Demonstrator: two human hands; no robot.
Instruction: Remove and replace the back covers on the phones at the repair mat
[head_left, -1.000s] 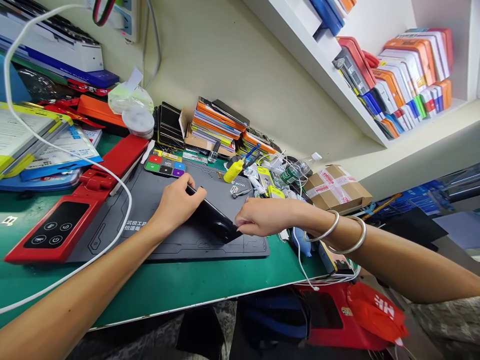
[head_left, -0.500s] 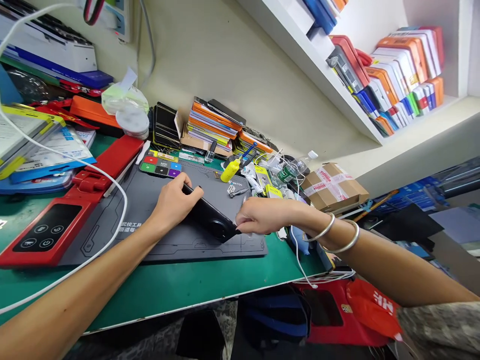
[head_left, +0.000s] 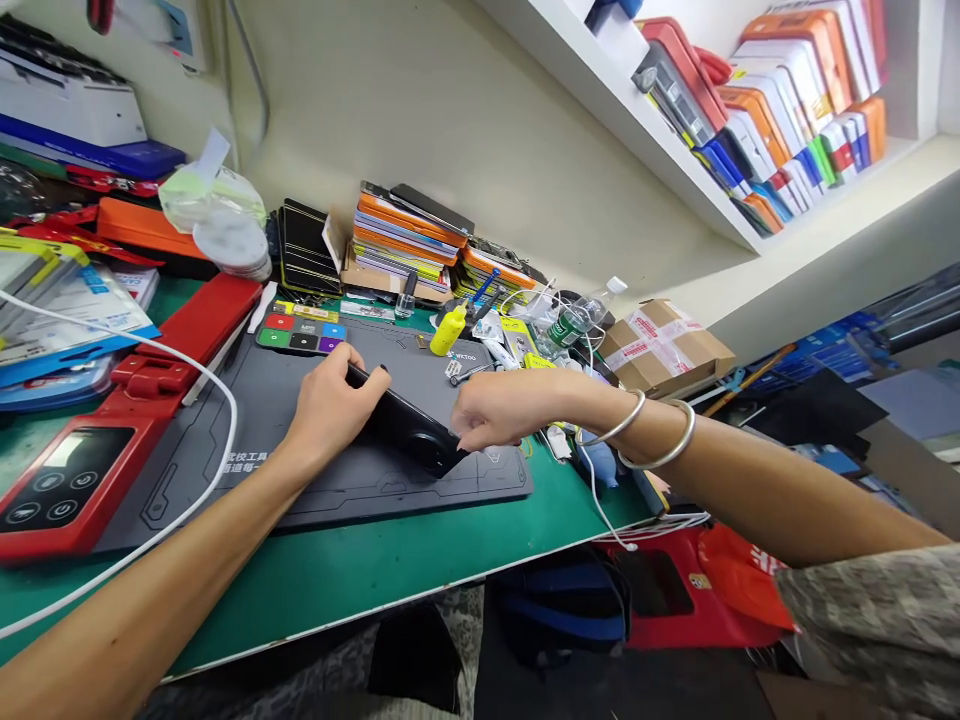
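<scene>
The person's left forearm stretches forward, that hand clamped thumb against fingers; the right hand is curled in tight just beside it.

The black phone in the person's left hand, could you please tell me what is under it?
Under the black phone is the grey mat, on the green table. The patch of mat that it covers, and anything lying there, cannot be seen.

2 hands at tilted black phone (yellow bottle beyond).
</scene>
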